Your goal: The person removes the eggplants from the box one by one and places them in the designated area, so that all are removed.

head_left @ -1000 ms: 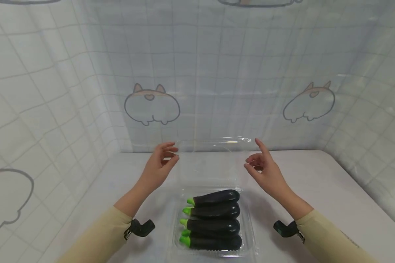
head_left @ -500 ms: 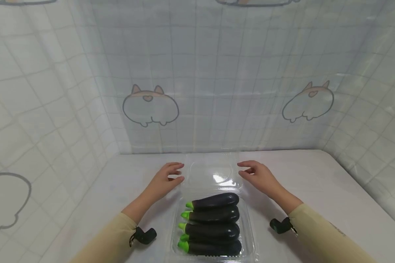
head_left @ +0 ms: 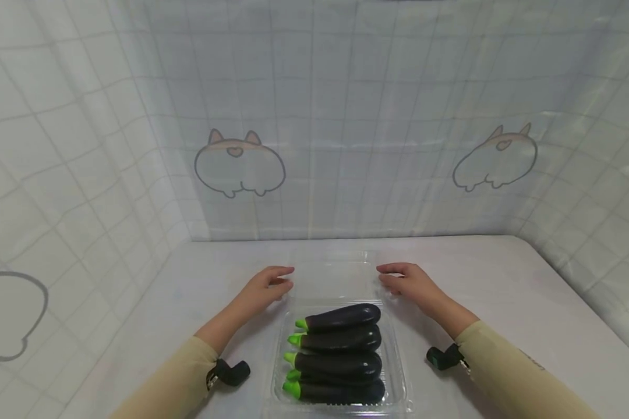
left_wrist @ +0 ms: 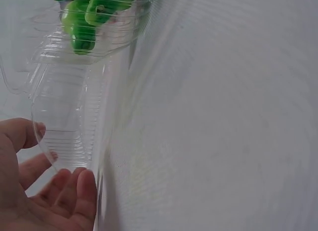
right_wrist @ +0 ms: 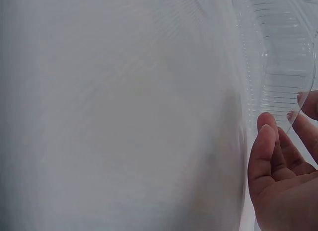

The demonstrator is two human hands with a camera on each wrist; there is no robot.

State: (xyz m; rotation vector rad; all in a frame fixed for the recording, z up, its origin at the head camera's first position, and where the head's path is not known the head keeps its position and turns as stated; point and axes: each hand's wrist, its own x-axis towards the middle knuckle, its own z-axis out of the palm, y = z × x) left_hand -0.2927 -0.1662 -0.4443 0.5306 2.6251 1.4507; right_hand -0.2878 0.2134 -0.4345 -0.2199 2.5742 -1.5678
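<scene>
A pale curtain [head_left: 346, 81] with a grid and cartoon animals is hanging beyond the box and to both sides of it. A white table [head_left: 487, 285] is spreading beneath the box. Beige sleeves [head_left: 162, 378] are slanting in from the near corners, one on either side of the box. The clear plastic box [head_left: 396, 372] itself is sitting open on the table, its ridged walls and rim catching the light. Its lid [head_left: 335, 279], equally clear, is lying open just beyond the box's far edge; I cannot tell whether it is quite flat. Inside the box, eggplants [head_left: 346, 338] are lying crosswise in a stack of rows, smooth, glossy and dark purple to black, their rounded ends facing the box's right side. The left hand [head_left: 264, 286] is standing at the lid's left edge, beyond the box, thumb and fingers parted; the right hand [head_left: 409, 282] is mirroring it at the lid's right edge, its thumb and fingers parted too. Fingertips are meeting the lid's rim in the wrist views, though I cannot tell how firmly. Black wrist devices [head_left: 233, 372] are flanking the box. Bright green caps [head_left: 292, 389], five of them showing, are pointing toward the box's left side.
</scene>
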